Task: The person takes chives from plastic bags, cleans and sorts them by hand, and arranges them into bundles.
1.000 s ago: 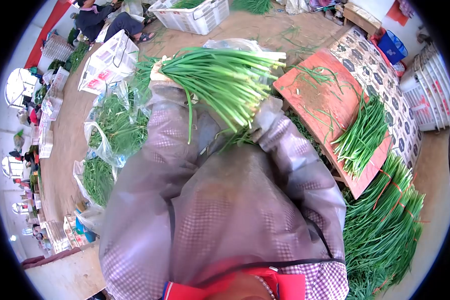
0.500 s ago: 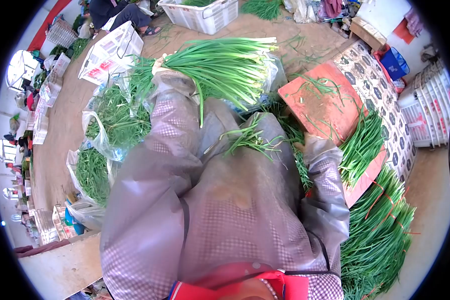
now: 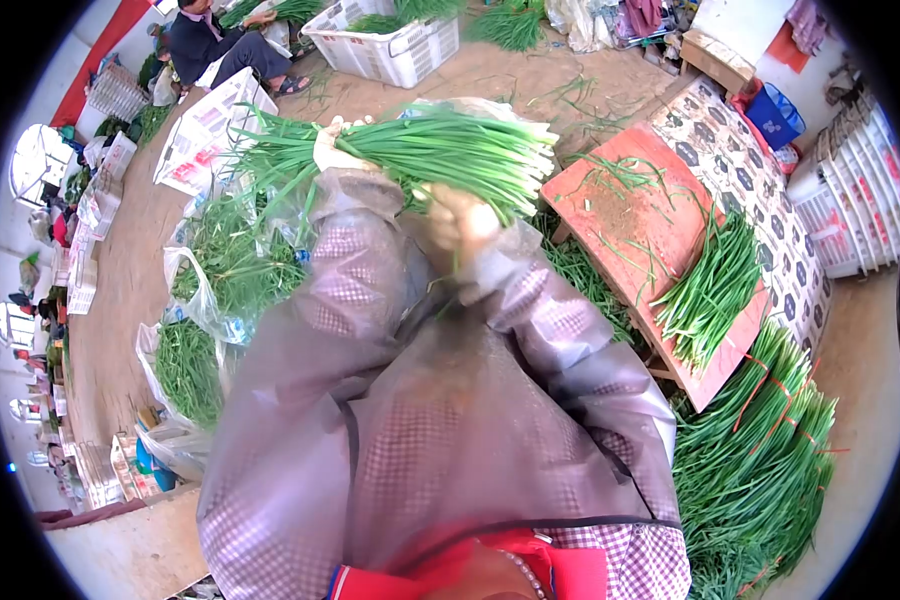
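Observation:
My left hand [image 3: 342,148] is wrapped round a big bunch of garlic chives [image 3: 460,145], held sideways above my lap with the white stem ends to the right. Just under the stems is my right hand [image 3: 462,218], blurred by motion, its fingers curled in. A thin green strand shows below it, but what those fingers hold is too smeared to make out. Clear plastic sleeves cover both forearms, and a plastic apron [image 3: 420,430] lies over my lap.
A red board [image 3: 610,215] at the right bears a smaller chive bundle [image 3: 715,290] and scraps. Tied chives [image 3: 760,460] are heaped below it. Bags of greens [image 3: 235,250] stand left. White crates [image 3: 390,50] and a seated person [image 3: 225,50] are farther off.
My right hand has come from beside the red board to the bunch's stems. The loose leaves on my lap no longer show there. The bunch stays in my left hand, slightly lower.

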A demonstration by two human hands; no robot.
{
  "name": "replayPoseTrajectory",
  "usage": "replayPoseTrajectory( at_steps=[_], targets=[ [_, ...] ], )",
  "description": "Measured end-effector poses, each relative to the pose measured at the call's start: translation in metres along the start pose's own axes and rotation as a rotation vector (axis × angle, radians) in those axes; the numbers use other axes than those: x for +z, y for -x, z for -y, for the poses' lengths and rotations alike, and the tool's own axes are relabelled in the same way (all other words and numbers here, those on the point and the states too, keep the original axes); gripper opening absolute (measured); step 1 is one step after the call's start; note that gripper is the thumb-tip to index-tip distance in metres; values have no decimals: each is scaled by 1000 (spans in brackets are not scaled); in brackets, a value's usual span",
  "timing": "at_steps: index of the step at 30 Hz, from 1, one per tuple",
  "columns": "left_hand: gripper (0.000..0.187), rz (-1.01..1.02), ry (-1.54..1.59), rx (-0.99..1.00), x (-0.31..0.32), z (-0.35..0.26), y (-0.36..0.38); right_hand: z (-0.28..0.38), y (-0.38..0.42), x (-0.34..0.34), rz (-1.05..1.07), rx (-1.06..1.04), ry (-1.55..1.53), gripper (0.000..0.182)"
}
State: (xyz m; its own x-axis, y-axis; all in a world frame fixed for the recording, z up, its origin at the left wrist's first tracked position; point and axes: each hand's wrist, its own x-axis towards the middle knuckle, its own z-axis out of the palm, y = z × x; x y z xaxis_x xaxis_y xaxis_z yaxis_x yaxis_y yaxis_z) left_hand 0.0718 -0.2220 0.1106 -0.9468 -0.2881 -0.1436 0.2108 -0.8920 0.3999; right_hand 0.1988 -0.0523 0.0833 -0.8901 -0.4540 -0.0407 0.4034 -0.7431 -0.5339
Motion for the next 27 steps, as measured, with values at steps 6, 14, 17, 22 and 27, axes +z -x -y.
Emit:
replayPoseTrajectory(
  at_steps=[6, 14, 17, 22, 27],
  targets=[
    [11, -157, -53, 0, -23, -10, -21, 34, 94, -5, -93, 140, 253, 17],
    [12, -177, -90, -76, -56, -33, -44, 85, 208, -67, -138, 247, 557, 34],
    [10, -204, -109, -104, -58, -35, -42, 77, 208, -89, -177, 296, 2000, 52],
    [13, -180, -155, -193, -55, -34, -30, 76, 133, -22, -159, -366, 1505, 34],
    [11, -170, -206, -171, -47, -24, -13, 32, 47, 5, -42, -713, 2132, 29]
  ],
)
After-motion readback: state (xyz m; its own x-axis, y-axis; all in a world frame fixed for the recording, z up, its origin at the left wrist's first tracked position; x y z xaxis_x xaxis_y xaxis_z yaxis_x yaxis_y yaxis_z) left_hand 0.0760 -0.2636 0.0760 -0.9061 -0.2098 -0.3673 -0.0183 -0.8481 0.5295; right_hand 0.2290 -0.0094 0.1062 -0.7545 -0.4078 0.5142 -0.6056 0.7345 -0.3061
